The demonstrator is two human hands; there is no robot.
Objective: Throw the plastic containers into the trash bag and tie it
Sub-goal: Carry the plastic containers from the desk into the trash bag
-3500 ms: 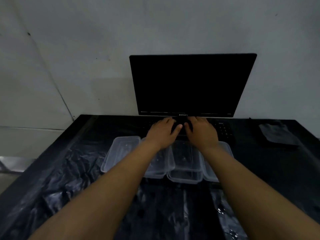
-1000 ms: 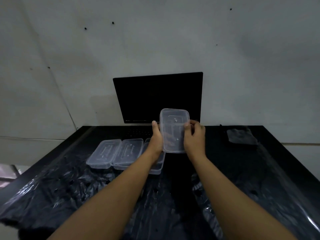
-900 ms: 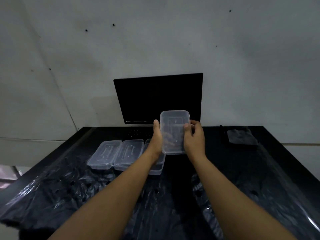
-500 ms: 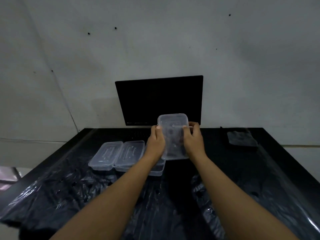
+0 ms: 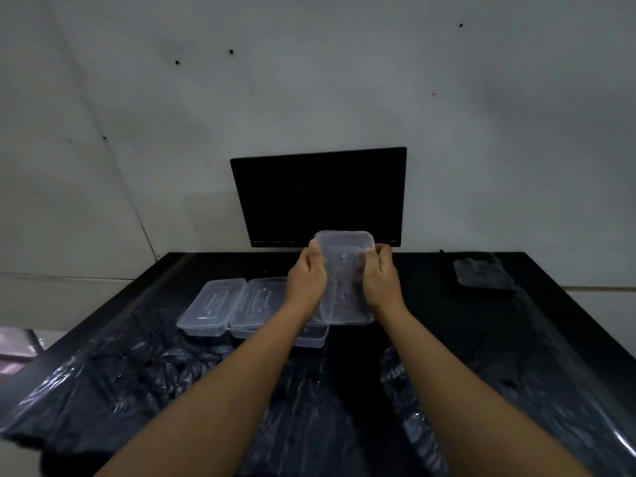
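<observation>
A clear plastic container [image 5: 344, 266] is held up above the table, tilted with its far end raised. My left hand [image 5: 306, 280] grips its left side and my right hand [image 5: 380, 280] grips its right side. Three more clear containers lie on the table to the left: one at the far left [image 5: 211, 308], one beside it [image 5: 256, 302], and one partly hidden under my left wrist [image 5: 311, 335]. The black trash bag [image 5: 144, 376] is spread flat and crinkled over the table in front of me.
A dark monitor [image 5: 318, 196] stands against the grey wall behind the containers, with a black keyboard [image 5: 272, 266] below it. A folded dark cloth [image 5: 481, 275] lies at the back right. The table's edges run along both sides.
Both hands lifted one container off the row and have since lowered it slightly while closing further round its sides. The view has pulled back from the table.
</observation>
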